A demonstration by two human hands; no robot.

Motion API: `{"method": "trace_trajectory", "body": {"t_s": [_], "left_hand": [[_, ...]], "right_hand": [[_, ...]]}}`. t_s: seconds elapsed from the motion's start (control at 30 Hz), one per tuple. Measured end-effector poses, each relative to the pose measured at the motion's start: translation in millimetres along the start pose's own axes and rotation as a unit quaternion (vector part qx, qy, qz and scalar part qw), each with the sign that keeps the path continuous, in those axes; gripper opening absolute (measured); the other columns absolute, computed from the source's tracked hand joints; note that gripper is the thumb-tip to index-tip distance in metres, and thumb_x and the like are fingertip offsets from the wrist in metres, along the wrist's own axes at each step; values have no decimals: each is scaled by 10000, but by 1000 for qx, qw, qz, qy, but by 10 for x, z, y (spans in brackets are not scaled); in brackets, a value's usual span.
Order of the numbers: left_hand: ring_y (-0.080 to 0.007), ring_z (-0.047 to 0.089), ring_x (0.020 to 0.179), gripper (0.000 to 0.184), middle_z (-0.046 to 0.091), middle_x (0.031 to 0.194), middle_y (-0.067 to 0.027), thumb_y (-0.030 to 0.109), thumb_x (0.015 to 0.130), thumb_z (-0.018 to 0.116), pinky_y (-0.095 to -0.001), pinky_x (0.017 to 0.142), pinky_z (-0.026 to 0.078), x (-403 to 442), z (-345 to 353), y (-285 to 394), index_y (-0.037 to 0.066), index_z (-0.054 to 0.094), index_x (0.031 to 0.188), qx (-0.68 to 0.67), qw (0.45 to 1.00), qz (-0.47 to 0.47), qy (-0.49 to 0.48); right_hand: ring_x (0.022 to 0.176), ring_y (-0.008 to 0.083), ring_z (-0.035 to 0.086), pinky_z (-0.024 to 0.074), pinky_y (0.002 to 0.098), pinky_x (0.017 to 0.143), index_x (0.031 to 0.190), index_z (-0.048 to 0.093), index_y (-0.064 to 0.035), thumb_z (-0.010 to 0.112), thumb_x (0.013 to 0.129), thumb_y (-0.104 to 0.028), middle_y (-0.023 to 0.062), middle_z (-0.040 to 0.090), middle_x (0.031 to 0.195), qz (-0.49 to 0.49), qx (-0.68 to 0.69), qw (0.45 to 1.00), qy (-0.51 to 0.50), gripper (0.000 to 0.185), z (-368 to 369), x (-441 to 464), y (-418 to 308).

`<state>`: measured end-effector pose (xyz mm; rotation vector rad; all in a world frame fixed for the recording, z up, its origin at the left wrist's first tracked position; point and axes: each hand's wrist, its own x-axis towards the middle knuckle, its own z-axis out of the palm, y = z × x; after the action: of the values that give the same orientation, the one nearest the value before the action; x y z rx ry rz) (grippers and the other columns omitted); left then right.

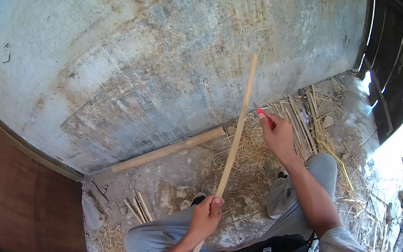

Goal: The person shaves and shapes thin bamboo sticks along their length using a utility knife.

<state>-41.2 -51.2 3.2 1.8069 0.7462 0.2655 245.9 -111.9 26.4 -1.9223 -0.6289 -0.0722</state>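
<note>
A long pale wooden strip [234, 151] slants from my lap up toward the wall. My left hand [206, 218] is closed around its lower part, above my left knee. To the right of the strip, my right hand [278, 134] grips a red-handled knife [261, 111], its small blade pointing up and left. The blade is close to the strip; whether they touch is hard to tell.
A thick bamboo pole [168, 149] lies along the base of the stained wall [151, 71]. Thin strips [305, 121] and shavings [242, 154] cover the floor ahead and right. More short strips [139, 208] lie left. A brown door [18, 190] stands far left.
</note>
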Motion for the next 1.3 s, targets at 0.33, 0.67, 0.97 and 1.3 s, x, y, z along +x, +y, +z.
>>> {"method": "trace_trajectory", "body": {"t_s": [0.33,0.67,0.97,1.3], "left_hand": [[-64,458,499,304,498,596,1,245,1063,410,-248,492,386,121,-98,95,-4,578,1014,-72,996,-49,-2],[-47,345,435,305,459,612,7,293,1070,395,-225,399,278,253,-130,118,35,557,1067,-209,968,-138,6],[-55,418,477,308,482,592,2,262,1068,383,-242,441,335,207,19,-114,21,561,994,-49,996,18,75],[-51,398,466,281,483,594,2,242,1065,383,-241,443,334,145,-36,32,29,551,992,-73,994,-34,74]], "right_hand": [[567,300,633,496,395,548,966,727,-53,694,881,-298,140,646,671,-192,12,965,-179,261,88,-336,-144],[588,315,662,514,414,515,900,722,-72,692,880,-325,118,656,670,-259,-7,928,-267,256,224,-811,-218],[556,279,661,518,401,490,878,725,-61,709,865,-320,90,669,687,-284,-14,927,-246,260,235,-857,-190],[527,248,636,497,367,460,871,726,-76,754,827,-286,75,633,627,-305,-19,930,-205,216,304,-885,-200]]}}
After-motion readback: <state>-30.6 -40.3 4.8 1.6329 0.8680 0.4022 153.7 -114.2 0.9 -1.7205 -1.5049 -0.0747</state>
